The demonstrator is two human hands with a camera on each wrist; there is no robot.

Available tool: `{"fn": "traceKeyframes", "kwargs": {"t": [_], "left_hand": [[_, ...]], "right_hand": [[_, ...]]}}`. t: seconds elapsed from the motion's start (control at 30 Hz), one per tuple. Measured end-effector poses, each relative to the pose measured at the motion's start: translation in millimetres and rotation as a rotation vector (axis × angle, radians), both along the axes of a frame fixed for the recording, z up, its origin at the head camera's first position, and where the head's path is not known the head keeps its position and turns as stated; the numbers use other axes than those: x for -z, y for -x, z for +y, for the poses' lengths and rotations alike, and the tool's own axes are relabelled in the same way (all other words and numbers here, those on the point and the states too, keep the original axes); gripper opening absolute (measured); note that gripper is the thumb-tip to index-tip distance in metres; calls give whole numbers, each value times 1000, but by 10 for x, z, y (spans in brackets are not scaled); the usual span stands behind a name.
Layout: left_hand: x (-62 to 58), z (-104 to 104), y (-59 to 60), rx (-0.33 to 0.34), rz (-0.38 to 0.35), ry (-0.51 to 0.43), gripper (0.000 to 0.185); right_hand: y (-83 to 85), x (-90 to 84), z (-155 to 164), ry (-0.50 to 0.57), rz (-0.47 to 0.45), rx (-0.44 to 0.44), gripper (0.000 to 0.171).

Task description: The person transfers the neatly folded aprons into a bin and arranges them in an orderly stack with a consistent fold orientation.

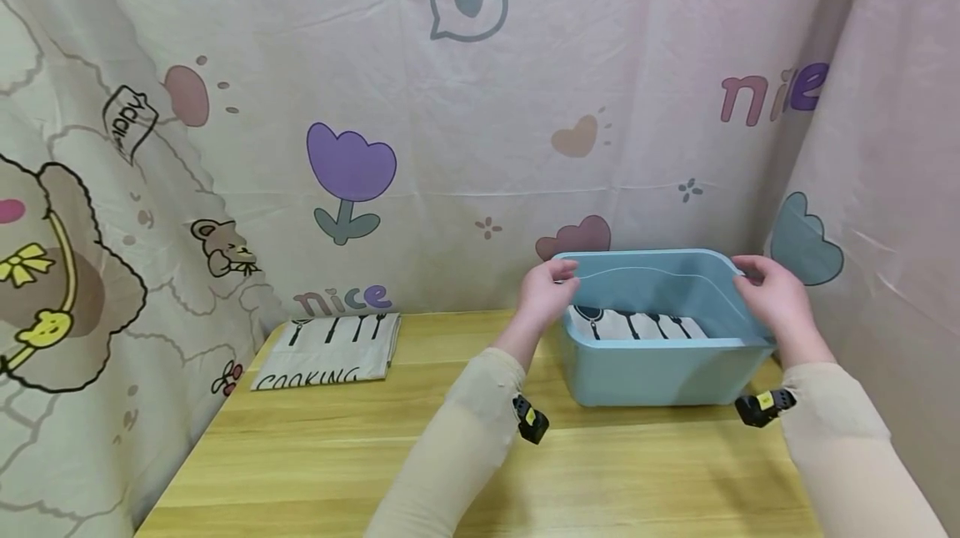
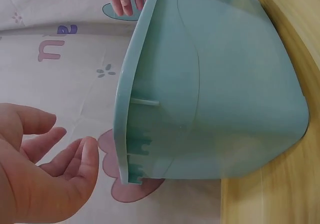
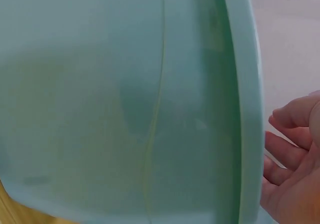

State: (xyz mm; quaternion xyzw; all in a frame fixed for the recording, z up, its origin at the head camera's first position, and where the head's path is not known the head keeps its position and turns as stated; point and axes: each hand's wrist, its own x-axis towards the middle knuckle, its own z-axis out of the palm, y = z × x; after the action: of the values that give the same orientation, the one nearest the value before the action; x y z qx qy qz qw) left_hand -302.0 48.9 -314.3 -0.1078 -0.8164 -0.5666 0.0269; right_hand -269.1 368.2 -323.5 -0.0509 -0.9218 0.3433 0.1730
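Blue bin (image 1: 652, 371) (folded cloth (image 1: 637, 325) inside) between 2 loosely open hands — left hand (image 1: 546, 292), right hand (image 1: 776, 296) — neither gripping.

A wooden table (image 1: 315, 455) with pale yellow grain fills the lower view. Behind the table hangs a pinkish curtain (image 1: 525, 121), creased, printed with a purple tulip (image 1: 350, 171), a speech bubble (image 1: 468, 1) holding a heart, small hearts and the word "nice" (once low by the table's far edge, once high to the right). Left of the table a curtain panel (image 1: 82, 271) shows bears and a yellow bow. Right of the table another panel (image 1: 885, 213) carries a teal heart (image 1: 804, 242). The light is soft and even, with faint shadows on the table.
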Motion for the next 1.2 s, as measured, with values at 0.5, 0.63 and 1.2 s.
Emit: {"fn": "traceKeyframes", "kwargs": {"t": [0.5,0.63,1.2], "left_hand": [[108,-184,-181,58,189,149,37],[125,-232,-220,49,247,217,39],[198,-416,-337,-3,495,463,41]], "right_hand": [[-177,-27,-231,-80,115,-131,47],[-225,-23,-297,-103,142,-162,46],[-303,26,-600,-217,302,-250,43]]}}
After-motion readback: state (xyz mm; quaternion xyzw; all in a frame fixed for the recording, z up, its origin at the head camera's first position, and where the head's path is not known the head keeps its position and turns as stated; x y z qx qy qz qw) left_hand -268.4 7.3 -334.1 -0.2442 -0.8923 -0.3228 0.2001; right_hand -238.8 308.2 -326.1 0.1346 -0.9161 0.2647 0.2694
